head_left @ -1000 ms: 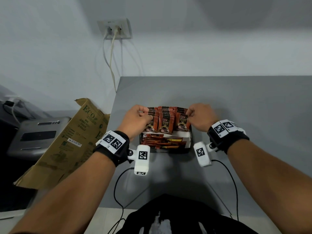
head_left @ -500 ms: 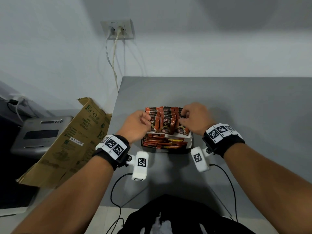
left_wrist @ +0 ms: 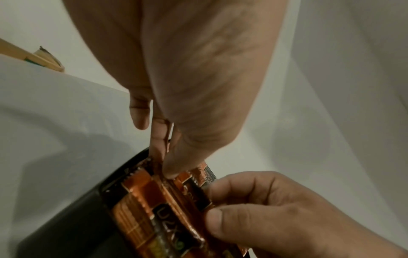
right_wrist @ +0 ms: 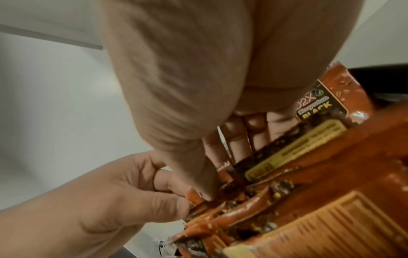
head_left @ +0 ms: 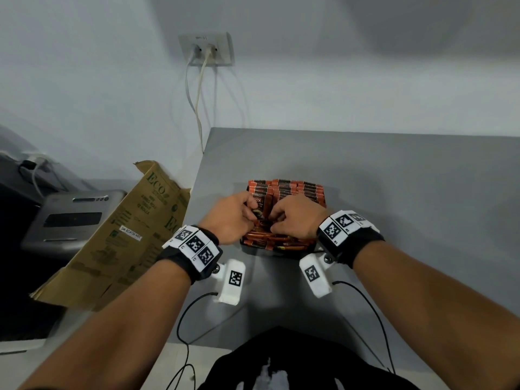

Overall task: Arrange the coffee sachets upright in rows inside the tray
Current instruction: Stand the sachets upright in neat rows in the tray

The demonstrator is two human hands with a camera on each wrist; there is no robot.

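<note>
Tray packed: upright sachets fill its 12 o'clock part, flat sachets its 6 o'clock edge. Left hand and right hand crowd the middle. Bare table from 12 to 3 o'clock. Cardboard blocks 9 o'clock, beyond the table edge.

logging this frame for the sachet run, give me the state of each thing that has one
standing sachets: upright, in rows at tray's far end
loose sachets: lying flat at near end
tray: on table, partly arranged
left hand: pinching a sachet
right hand: pinching a sachet
wall socket: two cables plugged in
</note>
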